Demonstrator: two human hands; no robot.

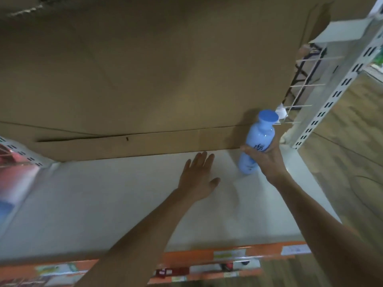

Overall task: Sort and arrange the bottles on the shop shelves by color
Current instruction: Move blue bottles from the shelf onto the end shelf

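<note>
One pale blue plastic bottle with a darker blue round cap [260, 135] is at the far right back corner of the white shop shelf [124, 193]. It is just beside the brown cardboard sheet [145, 79] backing the bay and near the white slotted metal upright [327, 100]. I have the right-hand grip [264, 160] wrapped round the bottle's lower body, thumb on the near left side, fingers hidden behind. The bottle leans slightly, and through the blur I cannot tell whether its base rests on the shelf. The left-hand grip [198, 179] is spread flat and holds nothing, low over the shelf to the bottle's left and apart from it. To place it well, I judge I should set the base down flat, tuck it into the corner and turn the label towards the orange price strip [207, 255] at the front edge. I should loosen the fingers only once it stands steady, since a tall, narrow bottle let go on a tilt could topple.
</note>
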